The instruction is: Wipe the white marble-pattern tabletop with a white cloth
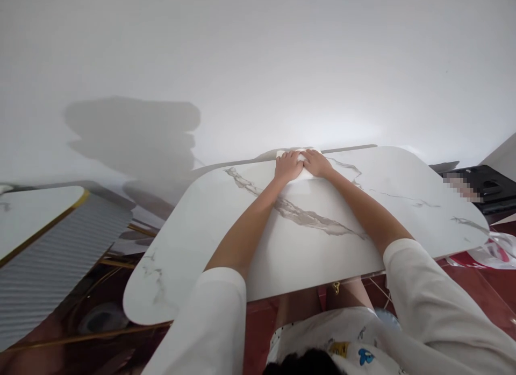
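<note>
Both arms reach out over a white marble-patterned table (pixel 314 251) with rounded corners. At its far edge, close to the wall, a white cloth (pixel 307 174) lies bunched on the tabletop. My left hand (pixel 288 167) presses down on the cloth's left side, fingers bent over it. Beside it my right hand (pixel 317 163) is closed over the right side, its fingers almost meeting the left ones. Part of the cloth is hidden under both hands.
A white wall (pixel 258 68) rises right behind the table. To the left stands a cabinet (pixel 60 267) with a ribbed grey side and gold trim. A black appliance (pixel 494 186) and a clear plastic bag (pixel 497 251) are at the right, above a red tiled floor (pixel 479 289).
</note>
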### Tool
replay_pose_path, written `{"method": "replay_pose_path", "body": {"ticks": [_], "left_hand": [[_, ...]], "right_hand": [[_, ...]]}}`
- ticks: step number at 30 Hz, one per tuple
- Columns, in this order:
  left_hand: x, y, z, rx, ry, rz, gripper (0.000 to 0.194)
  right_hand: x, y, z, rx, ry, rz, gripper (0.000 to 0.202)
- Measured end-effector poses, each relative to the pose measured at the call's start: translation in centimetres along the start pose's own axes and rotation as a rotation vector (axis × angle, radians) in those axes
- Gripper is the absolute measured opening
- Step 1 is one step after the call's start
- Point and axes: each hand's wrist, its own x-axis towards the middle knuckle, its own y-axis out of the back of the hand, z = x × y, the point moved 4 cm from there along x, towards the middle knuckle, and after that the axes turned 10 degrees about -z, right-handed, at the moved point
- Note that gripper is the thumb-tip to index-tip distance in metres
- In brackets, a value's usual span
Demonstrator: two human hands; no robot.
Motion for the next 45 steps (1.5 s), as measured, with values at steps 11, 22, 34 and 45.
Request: {"method": "replay_pose_path", "body": {"ticks": [11,22,34,45], "left_hand": [[-4.6,0.6,1.6,-0.027,-0.010,0.015,0.046],[-10.5,1.4,2.8,-0.035,-0.044,-0.008,0.046],[-17.5,1.6,5.2,-0.026,-0.001,-0.076,0.050],[-24.4,1.7,7.1,-0.050,0.034,-0.088,0.056]], "right_hand": [[-3.9,0.3,-2.1,-0.031,-0.053,-0.044,0.053],[-8.9,0.5,-5.9,-0.040,-0.090,-0.084,0.053],[-15.8,0.6,-9.5,-0.013,-0.080,-0.103,0.055],[-22.5,1.4,-13.2,0.029,-0.100,-0.134,0.058]]}}
